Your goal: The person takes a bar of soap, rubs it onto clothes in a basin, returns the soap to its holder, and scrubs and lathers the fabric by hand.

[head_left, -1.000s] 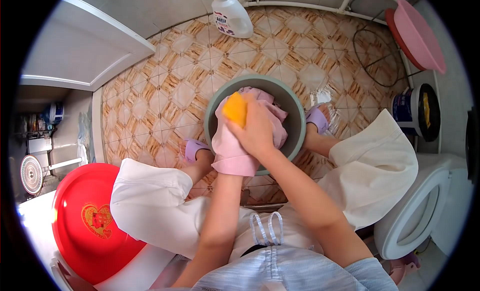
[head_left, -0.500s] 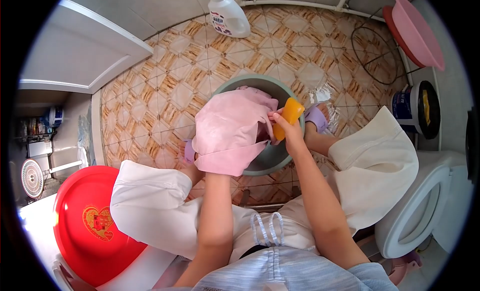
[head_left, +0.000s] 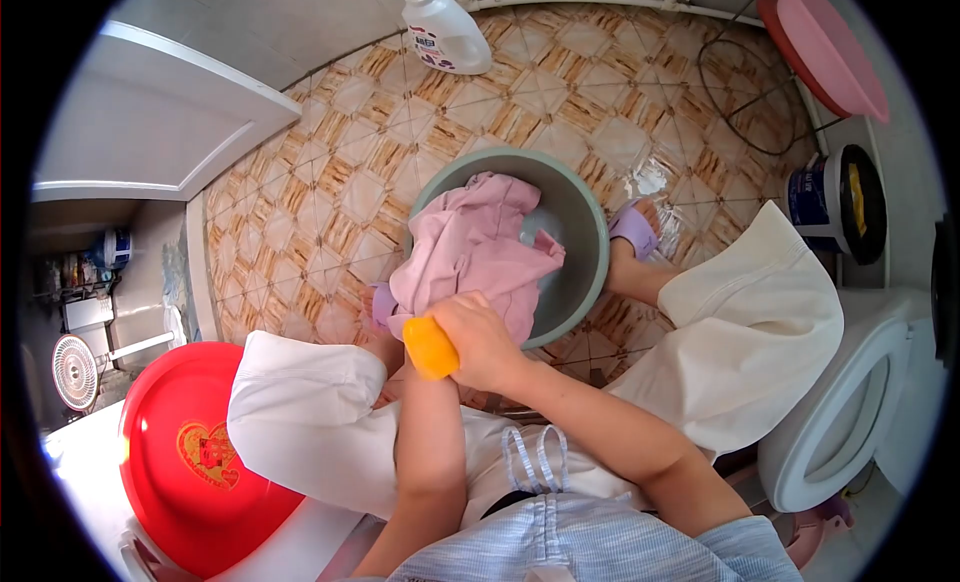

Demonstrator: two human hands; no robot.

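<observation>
A pink garment (head_left: 465, 237) lies bunched in a grey-green basin (head_left: 597, 217), its near end hanging over the rim toward me. My right hand (head_left: 482, 340) is closed around a yellow-orange bar of soap (head_left: 431, 347), whose end sticks out at the thumb side. That hand crosses over my left wrist, against the near edge of the garment. My left hand is hidden under the cloth and my right hand; only the left forearm shows, so its fingers cannot be made out.
A white detergent bottle (head_left: 445, 32) stands by the far wall. At left is a red basin (head_left: 165, 452); at right are a toilet (head_left: 830, 422), a dark-lidded bucket (head_left: 820, 202) and a pink basin (head_left: 825, 42). Water glistens on the tiles near my right foot.
My right hand has moved left and toward me with the soap, from the basin's right side to my left wrist. The garment has sunk lower and lies more bunched.
</observation>
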